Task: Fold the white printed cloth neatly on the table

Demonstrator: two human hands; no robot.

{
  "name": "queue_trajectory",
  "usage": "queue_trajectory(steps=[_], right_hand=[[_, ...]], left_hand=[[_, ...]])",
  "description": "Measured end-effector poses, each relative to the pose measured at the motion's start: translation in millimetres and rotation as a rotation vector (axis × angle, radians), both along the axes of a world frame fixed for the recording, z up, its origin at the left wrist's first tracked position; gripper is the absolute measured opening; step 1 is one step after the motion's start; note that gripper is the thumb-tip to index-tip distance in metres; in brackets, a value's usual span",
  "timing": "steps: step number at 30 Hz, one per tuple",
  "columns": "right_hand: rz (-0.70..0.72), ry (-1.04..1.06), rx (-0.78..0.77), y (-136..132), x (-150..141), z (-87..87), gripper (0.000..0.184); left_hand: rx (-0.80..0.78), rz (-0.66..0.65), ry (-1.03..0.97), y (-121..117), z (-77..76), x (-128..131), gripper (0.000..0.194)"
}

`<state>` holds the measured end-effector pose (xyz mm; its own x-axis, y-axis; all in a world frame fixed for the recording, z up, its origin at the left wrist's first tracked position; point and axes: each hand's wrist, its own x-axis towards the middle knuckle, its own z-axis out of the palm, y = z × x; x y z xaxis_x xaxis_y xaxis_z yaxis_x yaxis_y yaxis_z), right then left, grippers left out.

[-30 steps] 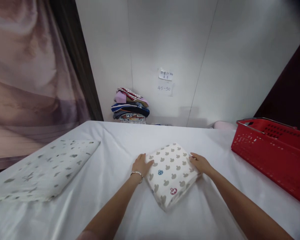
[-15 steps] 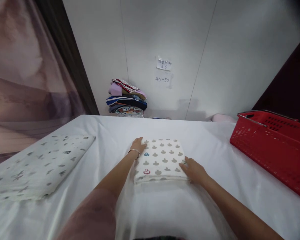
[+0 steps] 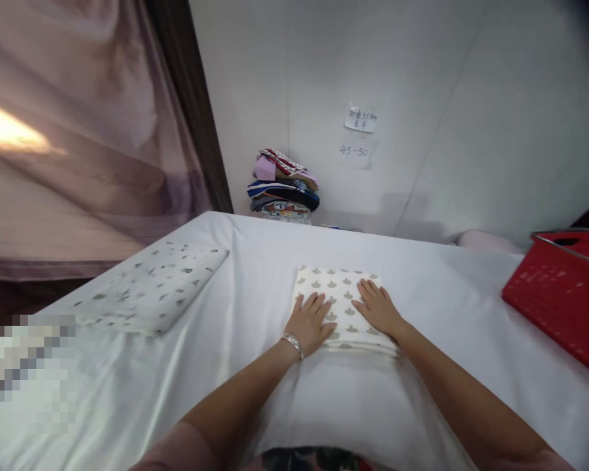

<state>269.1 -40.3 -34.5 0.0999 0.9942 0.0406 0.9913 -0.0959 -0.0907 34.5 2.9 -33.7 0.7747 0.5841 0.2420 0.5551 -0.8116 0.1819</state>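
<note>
A folded white cloth [image 3: 341, 297] with a grey mushroom-like print lies on the white-covered table in front of me. My left hand [image 3: 310, 322], with a bracelet at its wrist, rests flat on the cloth's left part, fingers spread. Flat on the cloth's right part lies my right hand [image 3: 379, 307], its fingers stretched out too. Both palms hide some of the print. Neither hand grips the fabric.
Another folded white cloth [image 3: 161, 281] with small dark prints lies at the left. On the right stands a red plastic basket [image 3: 559, 294]. Behind the table is a stack of folded fabrics [image 3: 285, 186] against the wall, near handwritten paper notes [image 3: 356, 152].
Both hands have moved from the cloth's side edges inward onto its top and now lie flat. The view has turned left, so everything sits further right in the picture.
</note>
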Motion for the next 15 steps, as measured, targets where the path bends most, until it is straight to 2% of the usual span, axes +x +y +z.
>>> queue_trajectory(steps=[3, 8, 11, 13, 15], right_hand=[[-0.007, -0.02, 0.003, 1.5, 5.6, -5.2, 0.062], [-0.028, 0.013, -0.075, -4.8, 2.5, 14.6, 0.058], [0.032, 0.016, -0.047, -26.1, -12.2, 23.1, 0.056], [0.124, 0.022, -0.029, -43.9, -22.9, 22.9, 0.056], [0.183, 0.051, -0.044, -58.3, -30.5, 20.6, 0.054]], left_hand=[[0.001, 0.003, -0.027, 1.6, 2.3, 1.5, 0.052], [-0.04, 0.016, -0.14, -7.7, 6.2, -7.8, 0.044], [-0.121, 0.015, -0.211, -18.9, 4.6, -25.7, 0.039], [-0.187, -0.012, -0.27, -24.8, 2.2, -40.2, 0.039], [-0.275, 0.028, -0.376, -27.3, -0.3, -53.5, 0.039]])
